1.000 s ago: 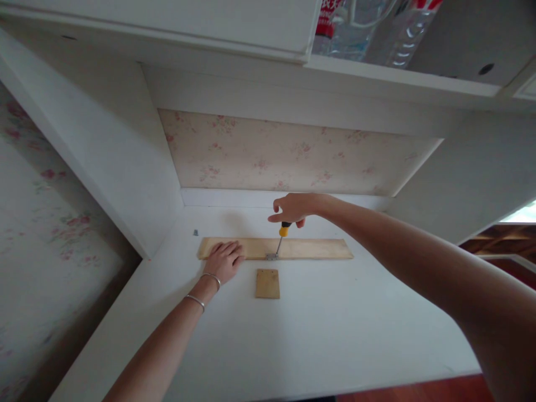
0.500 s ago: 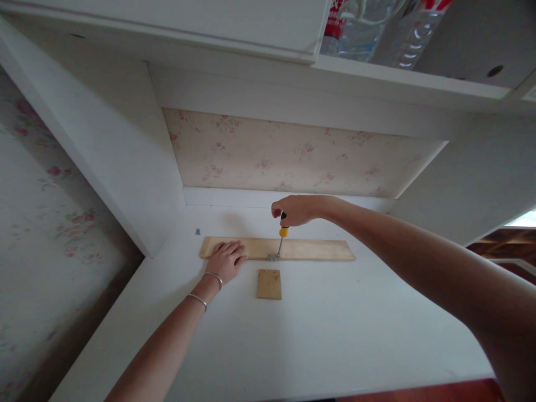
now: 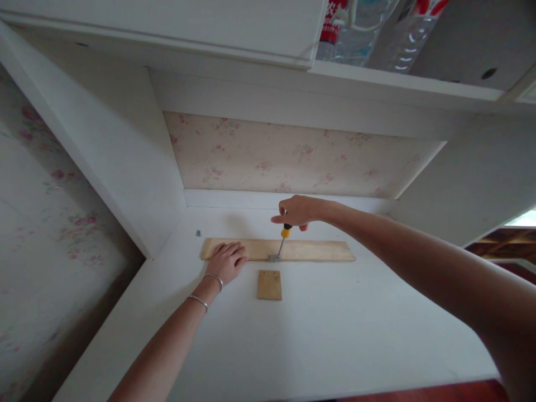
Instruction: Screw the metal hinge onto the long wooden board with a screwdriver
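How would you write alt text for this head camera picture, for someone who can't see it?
A person's right hand grips a yellow-handled screwdriver, its tip on a small metal bracket at the near edge of a long wooden strip. The left hand presses flat on the strip's left end. A small wooden square lies just in front on the white desk.

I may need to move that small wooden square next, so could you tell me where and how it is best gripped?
The small wooden square lies flat on the white desk, apart from the long plank. Probably come from above and pinch its two side edges: they are straight, parallel and free, though a thin piece lying flat may need tipping up first.
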Available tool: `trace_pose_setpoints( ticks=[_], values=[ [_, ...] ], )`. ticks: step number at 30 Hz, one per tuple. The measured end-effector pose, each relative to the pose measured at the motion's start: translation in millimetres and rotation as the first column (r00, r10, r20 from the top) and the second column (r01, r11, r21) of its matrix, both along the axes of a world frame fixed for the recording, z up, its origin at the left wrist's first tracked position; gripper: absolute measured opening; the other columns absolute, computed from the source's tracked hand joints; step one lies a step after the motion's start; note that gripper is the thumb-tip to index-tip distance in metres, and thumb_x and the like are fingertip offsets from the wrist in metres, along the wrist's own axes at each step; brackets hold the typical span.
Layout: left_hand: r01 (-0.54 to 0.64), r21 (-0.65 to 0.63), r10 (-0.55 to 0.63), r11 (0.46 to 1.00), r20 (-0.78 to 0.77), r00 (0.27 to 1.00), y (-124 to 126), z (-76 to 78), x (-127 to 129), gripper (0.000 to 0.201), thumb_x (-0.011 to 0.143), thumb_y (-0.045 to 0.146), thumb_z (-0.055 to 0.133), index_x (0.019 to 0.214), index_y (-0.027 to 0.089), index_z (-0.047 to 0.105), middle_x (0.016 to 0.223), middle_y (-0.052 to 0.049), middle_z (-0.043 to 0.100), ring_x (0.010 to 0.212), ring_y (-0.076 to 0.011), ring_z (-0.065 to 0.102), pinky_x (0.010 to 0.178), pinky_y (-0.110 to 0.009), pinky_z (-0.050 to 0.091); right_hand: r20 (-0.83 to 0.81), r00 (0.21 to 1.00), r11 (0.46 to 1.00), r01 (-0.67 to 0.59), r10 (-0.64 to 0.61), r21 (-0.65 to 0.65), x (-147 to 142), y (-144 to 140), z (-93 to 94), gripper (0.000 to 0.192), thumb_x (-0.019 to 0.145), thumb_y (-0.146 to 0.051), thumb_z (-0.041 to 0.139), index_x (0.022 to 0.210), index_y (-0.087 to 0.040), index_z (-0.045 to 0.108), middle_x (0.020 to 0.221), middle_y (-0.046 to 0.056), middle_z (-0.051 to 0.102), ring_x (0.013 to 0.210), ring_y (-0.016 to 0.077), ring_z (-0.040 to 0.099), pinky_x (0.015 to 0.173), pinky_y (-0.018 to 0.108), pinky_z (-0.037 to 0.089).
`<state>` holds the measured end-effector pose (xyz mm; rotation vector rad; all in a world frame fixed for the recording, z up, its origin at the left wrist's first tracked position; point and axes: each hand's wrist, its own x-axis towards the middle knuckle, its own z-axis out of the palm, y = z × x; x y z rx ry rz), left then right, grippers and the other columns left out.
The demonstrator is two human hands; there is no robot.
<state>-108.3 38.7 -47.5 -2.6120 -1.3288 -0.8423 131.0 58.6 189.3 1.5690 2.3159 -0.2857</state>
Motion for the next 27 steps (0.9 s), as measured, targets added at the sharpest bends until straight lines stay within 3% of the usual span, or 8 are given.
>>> trace_pose_setpoints(
  ticks=[2,6,9,12,16,20,24,27],
  values=[
    [-0.001,0.001,0.001,1.000,0.004,1.000,0.1,-0.3,0.1,0.030,0.089,0.035,0.047,0.108,0.024,0.067,0.119,-0.007,0.063,0.111,-0.0227,0.055,0.099,-0.044,0.037,0.010,1.000,0.999,-0.025,0.024,0.033,0.4,-1.2,0.2,0.035,0.085,-0.038,0.042,0.102,-0.013,0.060,0.079,0.010,0.069,0.062,0.0174,0.063,0.061,0.028,0.041],
    [0.002,-0.005,-0.002,1.000,-0.004,1.000,-0.1,-0.2,0.6,0.031,0.089,0.036,0.047,0.110,0.024,0.066,0.120,-0.007,0.062,0.112,-0.0225,0.055,0.099,-0.044,0.037,-0.026,0.962,0.948,-0.264,0.273,0.175,0.9,-2.7,-0.2,0.032,0.072,-0.029,0.059,0.101,-0.018,0.060,0.103,0.010,0.066,0.088,0.0208,0.062,0.067,0.026,0.040],
    [0.001,-0.011,-0.001,1.000,-0.007,1.000,-0.3,0.8,1.0,0.031,0.089,0.036,0.046,0.109,0.024,0.066,0.121,-0.007,0.062,0.112,-0.0222,0.054,0.100,-0.043,0.036,-0.014,0.989,0.979,-0.144,0.147,0.147,0.0,-2.4,-0.2,0.046,0.075,-0.045,0.057,0.111,-0.016,0.055,0.088,0.010,0.068,0.075,0.0202,0.063,0.063,0.028,0.040],
    [-0.003,-0.017,0.003,1.000,-0.004,1.000,-0.8,1.9,0.9,0.030,0.089,0.036,0.047,0.108,0.024,0.067,0.122,-0.007,0.062,0.112,-0.0223,0.055,0.100,-0.043,0.036,0.019,0.998,0.997,-0.062,0.062,0.046,-0.6,-2.3,1.0,0.040,0.083,-0.043,0.046,0.108,-0.014,0.056,0.072,0.008,0.067,0.059,0.0172,0.061,0.059,0.028,0.039],
    [0.003,-0.022,-0.003,1.000,0.005,1.000,-1.2,2.8,0.6,0.029,0.089,0.036,0.047,0.106,0.024,0.067,0.122,-0.007,0.061,0.113,-0.0222,0.054,0.100,-0.043,0.037,-0.041,0.981,0.981,-0.188,0.191,0.056,-0.3,-2.2,2.6,0.036,0.072,-0.033,0.061,0.105,-0.019,0.057,0.093,0.008,0.068,0.072,0.0176,0.063,0.059,0.025,0.039],
    [-0.003,-0.022,0.003,1.000,-0.003,1.000,-0.8,1.9,1.0,0.030,0.089,0.036,0.046,0.107,0.023,0.066,0.122,-0.008,0.061,0.113,-0.0224,0.054,0.100,-0.043,0.037,0.040,0.996,0.995,-0.079,0.077,0.057,-1.4,-0.6,1.6,0.036,0.083,-0.045,0.046,0.097,-0.015,0.061,0.070,0.008,0.066,0.062,0.0188,0.061,0.059,0.029,0.039],
    [-0.008,-0.013,0.008,1.000,-0.006,1.000,0.0,0.0,1.1,0.029,0.089,0.035,0.046,0.107,0.023,0.066,0.121,-0.008,0.062,0.112,-0.0222,0.055,0.099,-0.043,0.037,-0.001,0.977,0.973,-0.213,0.214,0.094,0.2,1.0,0.9,0.034,0.074,-0.029,0.058,0.105,-0.017,0.059,0.098,0.011,0.066,0.079,0.0197,0.063,0.063,0.027,0.040],
    [-0.012,-0.011,0.012,1.000,-0.008,1.000,0.1,-0.6,0.6,0.029,0.089,0.036,0.047,0.108,0.024,0.066,0.121,-0.007,0.062,0.112,-0.0223,0.055,0.099,-0.043,0.037,-0.020,0.989,0.986,-0.141,0.144,0.092,1.5,0.2,2.6,0.046,0.073,-0.042,0.060,0.110,-0.016,0.056,0.097,0.012,0.066,0.072,0.0197,0.063,0.061,0.028,0.040]
  ],
)
